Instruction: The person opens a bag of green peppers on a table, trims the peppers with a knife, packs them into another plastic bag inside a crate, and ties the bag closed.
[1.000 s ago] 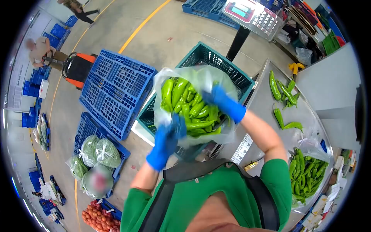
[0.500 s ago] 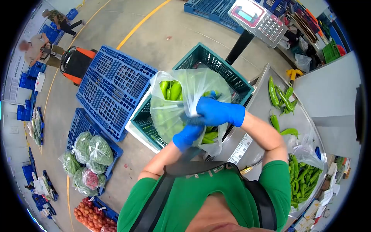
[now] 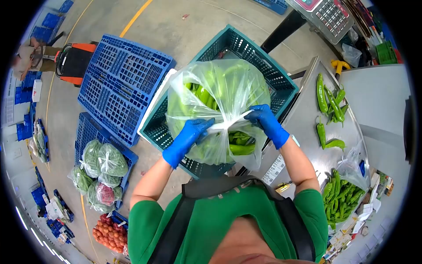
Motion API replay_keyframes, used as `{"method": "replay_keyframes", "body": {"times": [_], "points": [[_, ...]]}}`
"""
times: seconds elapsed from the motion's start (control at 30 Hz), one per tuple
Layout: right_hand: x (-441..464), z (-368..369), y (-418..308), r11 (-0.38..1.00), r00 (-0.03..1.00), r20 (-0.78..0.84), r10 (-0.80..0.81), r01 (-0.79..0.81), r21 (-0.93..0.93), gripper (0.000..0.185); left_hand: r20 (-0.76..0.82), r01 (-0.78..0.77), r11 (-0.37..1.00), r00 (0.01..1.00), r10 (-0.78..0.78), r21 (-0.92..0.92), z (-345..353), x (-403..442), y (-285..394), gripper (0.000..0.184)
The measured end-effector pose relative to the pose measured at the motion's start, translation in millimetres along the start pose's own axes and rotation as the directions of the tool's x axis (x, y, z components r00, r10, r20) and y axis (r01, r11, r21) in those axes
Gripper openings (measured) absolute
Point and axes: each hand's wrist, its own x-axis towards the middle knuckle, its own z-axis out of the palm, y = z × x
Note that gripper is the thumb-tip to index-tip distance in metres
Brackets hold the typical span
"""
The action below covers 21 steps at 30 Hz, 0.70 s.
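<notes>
A clear plastic bag (image 3: 220,83) full of green peppers rests in the dark green crate (image 3: 154,127). Its gathered neck is drawn into a knot at the middle. My left hand (image 3: 193,132), in a blue glove, pinches the twisted plastic on the left of the knot. On the opposite side my right hand (image 3: 264,121), also gloved, grips the other twisted end. Several peppers (image 3: 241,148) show through openings in the bag near the knot.
Loose green peppers (image 3: 321,94) lie on the metal table (image 3: 303,110) at right, with a bag of peppers (image 3: 340,198) lower down. A scale display (image 3: 329,17) stands above. Blue pallets (image 3: 127,83) lie left. At far left, a person (image 3: 26,59) stands by an orange pallet truck (image 3: 77,64).
My hands were together at the bag's neck; now they are apart, pulling the plastic out to both sides of a knot. The view has shifted, and one background person has left it.
</notes>
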Motion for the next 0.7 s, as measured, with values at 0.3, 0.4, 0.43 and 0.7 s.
{"method": "replay_keyframes", "body": {"times": [0.3,0.4,0.43,0.7], "points": [[-15.1,37.8,-54.3,0.591,0.976,0.037,0.217,-0.161,0.790,0.036,0.373,0.381,0.532,0.919,-0.129,-0.756,-23.5,-4.5,55.9,0.043],[17.8,7.2,3.2,0.505,0.959,0.168,0.230,-0.265,0.821,0.037,0.177,0.254,0.366,0.957,-0.231,-0.896,-37.5,27.3,-5.6,0.043],[20.6,7.9,14.6,0.464,0.943,0.266,0.198,-0.329,0.822,0.040,0.258,0.275,0.345,0.961,-0.096,-0.897,-43.9,24.5,-25.4,0.044],[-34.1,60.1,-62.2,0.953,0.972,0.139,-0.190,0.149,0.265,0.029,0.158,-0.183,0.749,0.920,0.359,-0.636,-11.5,-46.3,20.1,0.060]]}}
